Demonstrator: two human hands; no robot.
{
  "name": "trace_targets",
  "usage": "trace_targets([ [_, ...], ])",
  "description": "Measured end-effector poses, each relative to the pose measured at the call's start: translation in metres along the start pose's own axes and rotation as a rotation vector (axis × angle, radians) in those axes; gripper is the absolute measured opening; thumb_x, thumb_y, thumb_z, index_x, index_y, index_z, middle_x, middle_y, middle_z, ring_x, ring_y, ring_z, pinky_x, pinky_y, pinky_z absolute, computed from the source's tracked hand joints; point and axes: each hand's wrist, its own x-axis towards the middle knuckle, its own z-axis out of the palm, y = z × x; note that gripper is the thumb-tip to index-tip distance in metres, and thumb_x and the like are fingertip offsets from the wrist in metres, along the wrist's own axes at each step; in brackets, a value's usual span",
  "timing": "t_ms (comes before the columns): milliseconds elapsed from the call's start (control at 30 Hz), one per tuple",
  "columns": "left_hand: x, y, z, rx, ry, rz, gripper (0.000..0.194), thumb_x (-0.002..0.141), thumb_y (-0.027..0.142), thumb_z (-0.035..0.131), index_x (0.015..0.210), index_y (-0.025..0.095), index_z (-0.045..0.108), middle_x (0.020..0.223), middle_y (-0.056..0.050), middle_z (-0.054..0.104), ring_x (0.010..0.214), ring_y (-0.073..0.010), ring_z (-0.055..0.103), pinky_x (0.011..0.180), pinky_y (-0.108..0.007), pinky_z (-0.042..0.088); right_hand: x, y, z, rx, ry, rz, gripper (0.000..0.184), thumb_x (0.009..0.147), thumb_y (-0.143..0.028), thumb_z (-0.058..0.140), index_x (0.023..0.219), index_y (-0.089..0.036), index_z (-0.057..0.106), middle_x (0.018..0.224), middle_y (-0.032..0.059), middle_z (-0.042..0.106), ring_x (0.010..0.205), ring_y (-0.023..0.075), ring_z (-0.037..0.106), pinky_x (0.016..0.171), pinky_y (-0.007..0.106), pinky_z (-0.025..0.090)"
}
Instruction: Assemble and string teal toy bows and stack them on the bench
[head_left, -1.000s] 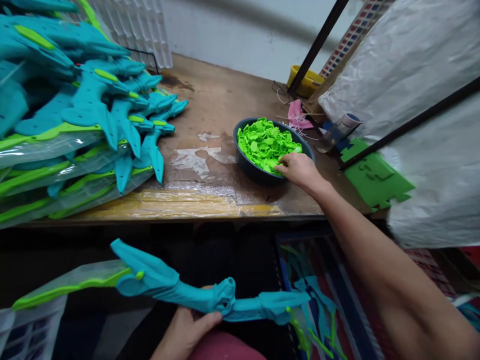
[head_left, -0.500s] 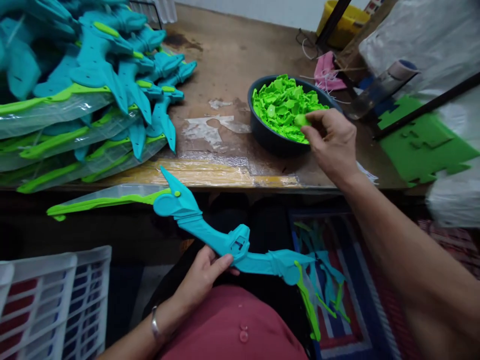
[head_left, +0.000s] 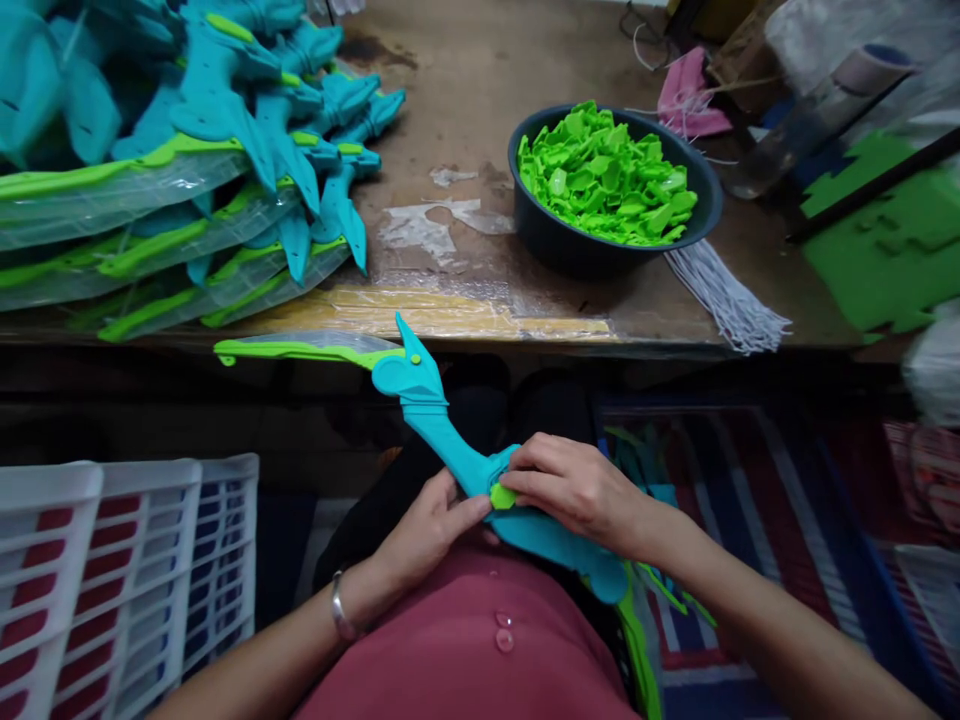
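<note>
A turquoise toy bow (head_left: 444, 430) with lime-green limbs lies across my lap. My left hand (head_left: 431, 525) is wrapped round its middle, thumb on top. Between the fingertips of my right hand (head_left: 577, 490) is a small lime-green plastic piece (head_left: 503, 496), held against the bow's central housing. The housing's recess is mostly hidden by my fingers. The bow's right half runs partly under my right hand. On the table, a dark round bowl (head_left: 551, 230) is heaped with similar green pieces (head_left: 607, 180).
Many turquoise bows (head_left: 225, 110) are stacked at the table's left. White strings (head_left: 727, 295) hang over the front edge beside the bowl, near a green foam sheet (head_left: 885, 240). A white plastic crate (head_left: 142, 580) stands low at left; more bow parts lie in a container at right.
My right hand has come from the bowl down to the bow, bringing a green piece to its centre. My left hand still holds the bow, and the view has shifted slightly.
</note>
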Motion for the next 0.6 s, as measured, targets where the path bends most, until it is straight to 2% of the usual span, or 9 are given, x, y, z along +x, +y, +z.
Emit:
trace_targets([
  [167, -0.002, -0.005, -0.001, -0.018, -0.015, 0.008, 0.04, 0.085, 0.043, 0.078, 0.109, 0.014, 0.066, 0.103, -0.009, 0.07, 0.086, -0.0206, 0.065, 0.074, -0.031, 0.057, 0.0, -0.003, -0.005, -0.056, -0.032, -0.011, 0.019, 0.105, -0.019, 0.051, 0.114, -0.015, 0.067, 0.101, 0.0096, 0.067, 0.088, 0.0191, 0.06, 0.075, 0.031, 0.051],
  [400, -0.003, -0.007, -0.002, -0.037, -0.003, 0.03, 0.042, 0.084, 0.04, 0.079, 0.115, 0.014, 0.069, 0.116, -0.012, 0.074, 0.113, -0.0307, 0.066, 0.101, -0.043, 0.05, 0.001, -0.006, -0.006, -0.147, -0.107, -0.024, 0.024, 0.106, -0.018, 0.044, 0.114, -0.017, 0.067, 0.102, 0.0102, 0.068, 0.091, 0.0211, 0.061, 0.081, 0.035, 0.052],
  [500, -0.002, -0.009, -0.002, -0.036, -0.014, 0.025, 0.045, 0.082, 0.04, 0.08, 0.118, 0.015, 0.068, 0.118, -0.012, 0.073, 0.117, -0.0319, 0.064, 0.102, -0.043, 0.049, 0.001, -0.007, -0.004, -0.161, -0.123, -0.038, 0.027, 0.107, -0.017, 0.041, 0.112, -0.015, 0.067, 0.102, 0.0109, 0.067, 0.091, 0.0217, 0.06, 0.08, 0.036, 0.053],
  [600, 0.001, -0.011, 0.0, 0.021, 0.025, 0.034, 0.044, 0.081, 0.04, 0.081, 0.114, 0.014, 0.068, 0.111, -0.011, 0.074, 0.108, -0.0294, 0.066, 0.096, -0.04, 0.051, 0.0, -0.008, 0.001, -0.156, -0.131, -0.043, 0.027, 0.107, -0.017, 0.041, 0.112, -0.014, 0.067, 0.102, 0.0116, 0.067, 0.091, 0.0222, 0.06, 0.08, 0.036, 0.054],
])
